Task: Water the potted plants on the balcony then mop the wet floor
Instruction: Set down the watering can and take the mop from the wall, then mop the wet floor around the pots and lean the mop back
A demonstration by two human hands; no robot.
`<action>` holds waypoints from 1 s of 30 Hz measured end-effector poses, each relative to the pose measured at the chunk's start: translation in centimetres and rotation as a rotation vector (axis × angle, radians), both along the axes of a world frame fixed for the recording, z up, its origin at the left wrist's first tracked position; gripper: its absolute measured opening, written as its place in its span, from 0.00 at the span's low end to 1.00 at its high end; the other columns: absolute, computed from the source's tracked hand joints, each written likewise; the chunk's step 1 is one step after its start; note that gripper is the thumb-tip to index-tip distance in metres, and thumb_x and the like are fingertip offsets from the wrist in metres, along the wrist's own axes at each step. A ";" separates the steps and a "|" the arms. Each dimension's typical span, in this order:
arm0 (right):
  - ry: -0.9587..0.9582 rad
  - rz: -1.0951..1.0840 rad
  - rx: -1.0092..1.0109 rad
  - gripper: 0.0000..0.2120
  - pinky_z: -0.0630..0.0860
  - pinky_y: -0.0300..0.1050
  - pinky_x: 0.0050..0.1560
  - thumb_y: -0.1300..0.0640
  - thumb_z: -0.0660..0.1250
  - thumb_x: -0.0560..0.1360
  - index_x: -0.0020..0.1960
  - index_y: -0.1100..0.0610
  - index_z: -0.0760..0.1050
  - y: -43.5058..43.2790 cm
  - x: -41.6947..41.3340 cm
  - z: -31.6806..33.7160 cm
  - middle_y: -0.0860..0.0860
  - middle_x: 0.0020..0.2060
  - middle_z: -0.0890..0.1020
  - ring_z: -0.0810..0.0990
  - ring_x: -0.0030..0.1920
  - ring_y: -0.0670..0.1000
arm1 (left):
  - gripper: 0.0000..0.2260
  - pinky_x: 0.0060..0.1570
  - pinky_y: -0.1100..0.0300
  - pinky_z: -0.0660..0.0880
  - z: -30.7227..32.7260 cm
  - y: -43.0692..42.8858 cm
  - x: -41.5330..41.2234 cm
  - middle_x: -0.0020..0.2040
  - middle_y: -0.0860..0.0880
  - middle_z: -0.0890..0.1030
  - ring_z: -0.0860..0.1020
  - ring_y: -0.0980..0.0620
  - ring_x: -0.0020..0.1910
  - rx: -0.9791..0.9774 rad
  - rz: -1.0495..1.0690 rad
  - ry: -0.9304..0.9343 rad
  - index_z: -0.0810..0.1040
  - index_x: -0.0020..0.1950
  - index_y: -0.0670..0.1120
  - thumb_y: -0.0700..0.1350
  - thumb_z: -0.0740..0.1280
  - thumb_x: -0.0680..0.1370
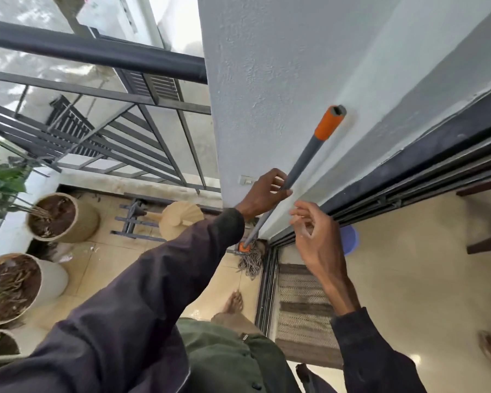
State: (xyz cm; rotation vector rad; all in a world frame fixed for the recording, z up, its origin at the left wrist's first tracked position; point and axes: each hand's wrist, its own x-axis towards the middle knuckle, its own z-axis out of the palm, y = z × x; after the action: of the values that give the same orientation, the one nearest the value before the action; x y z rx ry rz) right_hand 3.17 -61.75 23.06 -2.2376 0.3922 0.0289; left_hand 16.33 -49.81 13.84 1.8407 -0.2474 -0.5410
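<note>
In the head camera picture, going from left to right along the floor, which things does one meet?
Woven plant pot → beige ribbed object → mop head → doormat → blue bucket, partly hidden behind the right hand.

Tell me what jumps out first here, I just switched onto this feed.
The grey, orange-tipped mop handle rises along the pale wall at centre, with the left hand gripping it midway and the right hand hovering open just beside it. Its stringy mop head sits on the tiled floor by the sliding-door track, and potted plants line the balcony's left side.
</note>
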 end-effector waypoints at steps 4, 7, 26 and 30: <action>-0.240 -0.109 0.024 0.27 0.78 0.47 0.70 0.61 0.68 0.83 0.80 0.62 0.66 1.5 -0.3 1.8 0.56 0.71 0.80 0.81 0.67 0.50 | 0.13 0.56 0.44 0.80 0.4 1.8 -3.2 0.54 0.50 0.82 0.82 0.50 0.53 0.025 -0.106 0.013 0.74 0.58 0.48 0.52 0.71 0.77; -0.499 -0.083 0.205 0.23 0.78 0.53 0.71 0.62 0.70 0.82 0.75 0.66 0.70 2.8 0.4 3.8 0.60 0.69 0.81 0.81 0.69 0.57 | 0.17 0.58 0.45 0.79 -0.1 2.1 -7.0 0.60 0.49 0.80 0.80 0.50 0.56 0.088 -0.242 -0.036 0.76 0.64 0.46 0.55 0.65 0.81; -0.617 -0.097 0.519 0.24 0.61 0.45 0.29 0.62 0.67 0.82 0.28 0.60 0.64 1.9 0.4 7.8 0.51 0.21 0.63 0.61 0.20 0.53 | 0.05 0.34 0.53 0.64 1.3 -2.0 -13.8 0.43 0.44 0.74 0.73 0.43 0.37 0.139 0.043 -0.229 0.69 0.56 0.41 0.42 0.61 0.83; -0.662 -0.140 0.475 0.25 0.60 0.40 0.27 0.60 0.64 0.85 0.29 0.53 0.68 2.7 -0.7 7.7 0.46 0.19 0.65 0.62 0.18 0.55 | 0.07 0.36 0.56 0.64 -0.6 -2.7 -15.0 0.47 0.45 0.74 0.72 0.46 0.40 0.105 0.056 -0.216 0.70 0.58 0.42 0.44 0.62 0.84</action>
State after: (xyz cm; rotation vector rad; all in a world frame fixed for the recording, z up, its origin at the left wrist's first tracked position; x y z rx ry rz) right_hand 2.52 -59.09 30.77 -1.6262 0.1500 -0.6131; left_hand 1.36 -52.53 13.25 2.0041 -0.3160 -0.3214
